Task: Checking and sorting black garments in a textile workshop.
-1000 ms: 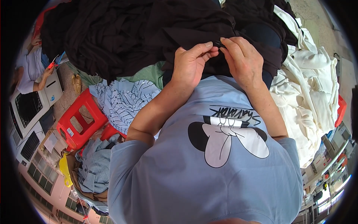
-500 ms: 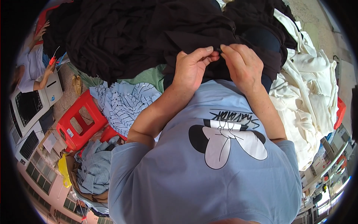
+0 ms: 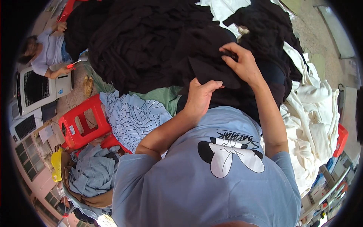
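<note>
Both hands (image 3: 200, 95) (image 3: 245, 65) are at dark cloth (image 3: 210, 68), left pinching it, right half open.

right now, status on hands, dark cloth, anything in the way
Left hand at dark cloth, grip unclear. Right hand over it, thumb and forefinger tips apart. Cloth rumpled. White garments off right, not blocking.

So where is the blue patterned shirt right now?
In the head view, the blue patterned shirt lies on the person's left, between the red stool and the left forearm, beside the green cloth.
</note>
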Demonstrator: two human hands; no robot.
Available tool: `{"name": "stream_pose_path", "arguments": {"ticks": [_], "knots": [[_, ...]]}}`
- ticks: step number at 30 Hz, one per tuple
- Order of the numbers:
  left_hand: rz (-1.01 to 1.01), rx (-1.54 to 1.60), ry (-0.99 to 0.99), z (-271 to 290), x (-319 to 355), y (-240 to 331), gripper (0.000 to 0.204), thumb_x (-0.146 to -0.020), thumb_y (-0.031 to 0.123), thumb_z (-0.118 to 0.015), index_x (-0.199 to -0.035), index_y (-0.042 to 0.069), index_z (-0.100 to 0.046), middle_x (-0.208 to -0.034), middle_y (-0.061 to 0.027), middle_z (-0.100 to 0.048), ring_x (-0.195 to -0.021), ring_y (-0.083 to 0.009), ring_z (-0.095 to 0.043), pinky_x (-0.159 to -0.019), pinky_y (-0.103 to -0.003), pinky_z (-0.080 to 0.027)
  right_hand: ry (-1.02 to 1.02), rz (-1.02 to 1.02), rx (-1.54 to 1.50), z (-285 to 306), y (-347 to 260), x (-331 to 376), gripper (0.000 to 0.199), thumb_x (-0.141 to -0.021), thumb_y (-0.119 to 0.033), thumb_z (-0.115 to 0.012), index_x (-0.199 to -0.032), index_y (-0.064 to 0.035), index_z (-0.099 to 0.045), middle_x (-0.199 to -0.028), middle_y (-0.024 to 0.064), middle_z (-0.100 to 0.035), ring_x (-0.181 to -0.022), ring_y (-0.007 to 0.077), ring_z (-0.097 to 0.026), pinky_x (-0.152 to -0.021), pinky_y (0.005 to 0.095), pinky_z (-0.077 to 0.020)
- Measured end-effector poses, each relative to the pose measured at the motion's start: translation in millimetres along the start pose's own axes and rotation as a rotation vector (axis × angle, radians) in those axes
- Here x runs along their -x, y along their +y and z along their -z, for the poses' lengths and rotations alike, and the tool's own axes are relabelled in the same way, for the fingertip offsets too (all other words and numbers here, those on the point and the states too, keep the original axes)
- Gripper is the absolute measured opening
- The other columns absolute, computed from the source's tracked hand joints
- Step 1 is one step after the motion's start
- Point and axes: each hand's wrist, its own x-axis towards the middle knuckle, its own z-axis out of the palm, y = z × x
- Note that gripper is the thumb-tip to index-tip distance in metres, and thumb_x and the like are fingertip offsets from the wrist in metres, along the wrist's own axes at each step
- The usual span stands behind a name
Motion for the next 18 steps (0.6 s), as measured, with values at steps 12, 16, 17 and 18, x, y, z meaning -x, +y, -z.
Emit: {"name": "stream_pose_path", "arguments": {"ticks": [12, 16, 17, 18], "knots": [[0.405, 0.182, 0.034, 27, -18, 62, 0.044, -0.090, 0.042, -0.055, -0.117, 0.008, -0.059, -0.110, -0.0075, -0.067, -0.102, -0.0232, -0.064, -0.089, -0.042, -0.049, -0.408, 0.260, -0.203, 14, -48, 62, 0.026, -0.057, -0.001, -0.052, -0.080, -0.0004, -0.064, -0.072, 0.0093, -0.061, -0.069, 0.0260, -0.055, -0.060, 0.0337, -0.0433], [0.552, -0.063, 0.107, 44, -28, 55, 0.046, -0.089, 0.041, -0.058, -0.118, 0.005, -0.060, -0.111, -0.0109, -0.066, -0.100, -0.0253, -0.065, -0.086, -0.046, -0.053, -0.474, 0.315, -0.308, 19, -50, 80, 0.025, -0.055, -0.002, -0.053, -0.077, -0.0015, -0.066, -0.067, 0.0097, -0.057, -0.065, 0.0266, -0.054, -0.056, 0.0354, -0.0417], [0.612, -0.106, 0.127, 44, -27, 57, 0.043, -0.088, 0.038, -0.057, -0.116, 0.005, -0.061, -0.111, -0.0104, -0.066, -0.100, -0.0252, -0.065, -0.085, -0.046, -0.054, -0.465, 0.276, -0.325, 22, -53, 84, 0.027, -0.053, -0.001, -0.053, -0.077, -0.0007, -0.067, -0.066, 0.0100, -0.056, -0.063, 0.0259, -0.054, -0.055, 0.0341, -0.0408], [0.608, -0.126, 0.138, 48, -23, 55, 0.042, -0.088, 0.038, -0.057, -0.115, 0.006, -0.062, -0.106, -0.0094, -0.068, -0.097, -0.0252, -0.066, -0.083, -0.046, -0.054, -0.480, 0.260, -0.354, 21, -50, 87, 0.028, -0.052, 0.000, -0.053, -0.077, 0.0000, -0.067, -0.065, 0.0094, -0.056, -0.061, 0.0241, -0.053, -0.055, 0.0325, -0.0397]]}}
